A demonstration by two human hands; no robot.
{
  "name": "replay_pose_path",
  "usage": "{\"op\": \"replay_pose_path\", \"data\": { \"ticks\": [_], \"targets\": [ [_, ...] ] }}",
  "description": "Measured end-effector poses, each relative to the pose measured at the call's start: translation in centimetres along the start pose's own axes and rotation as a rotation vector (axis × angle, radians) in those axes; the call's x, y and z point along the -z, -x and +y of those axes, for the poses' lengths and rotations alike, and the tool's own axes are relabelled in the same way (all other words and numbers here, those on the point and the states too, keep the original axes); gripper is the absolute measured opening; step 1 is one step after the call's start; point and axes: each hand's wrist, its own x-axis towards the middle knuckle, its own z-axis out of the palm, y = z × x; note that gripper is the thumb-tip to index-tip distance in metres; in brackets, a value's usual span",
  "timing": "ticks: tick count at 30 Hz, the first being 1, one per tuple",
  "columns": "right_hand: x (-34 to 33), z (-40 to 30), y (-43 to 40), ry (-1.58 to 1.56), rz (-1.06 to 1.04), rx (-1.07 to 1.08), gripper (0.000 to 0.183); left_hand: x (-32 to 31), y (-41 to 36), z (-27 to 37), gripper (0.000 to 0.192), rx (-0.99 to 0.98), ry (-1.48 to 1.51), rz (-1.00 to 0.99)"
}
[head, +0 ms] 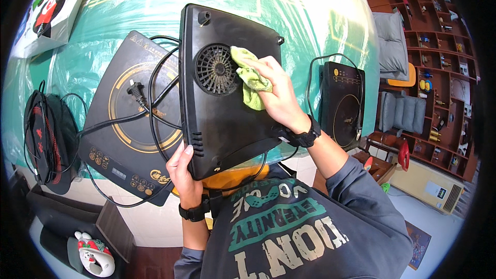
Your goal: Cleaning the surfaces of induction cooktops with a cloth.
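A black induction cooker [217,131] is held tilted with its underside showing, its round fan grille [219,69] dusty. My left hand [184,166] grips its lower left corner, thumb on the near face. Bunched in my right hand [275,89] is a green cloth [254,81], which lies against the underside at the right rim of the grille. Behind and left of it, a second induction cooker [112,131] lies face up with gold markings. A black power cord with a plug [135,91] loops across that cooker.
Another black induction cooker [343,104] with its cord lies at the right. A black cap [54,143] with a cable on it sits at the left. The table wears a green cloth under clear plastic [248,27]. Grey chairs [403,112] and a wooden shelf unit [441,73] stand beyond.
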Motion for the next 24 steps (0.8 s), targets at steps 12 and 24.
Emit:
{"op": "replay_pose_path", "data": {
  "ticks": [12, 24],
  "targets": [
    [-2.5, -1.1, 0.6, 0.326, -0.098, 0.197, 0.064, 0.0, 0.0, 0.0, 0.03, -0.003, -0.036, -0.004],
    [-2.9, -1.2, -0.1, 0.252, -0.038, 0.19, 0.054, 0.0, 0.1, -0.2, 0.029, -0.01, -0.021, 0.001]
  ]
}}
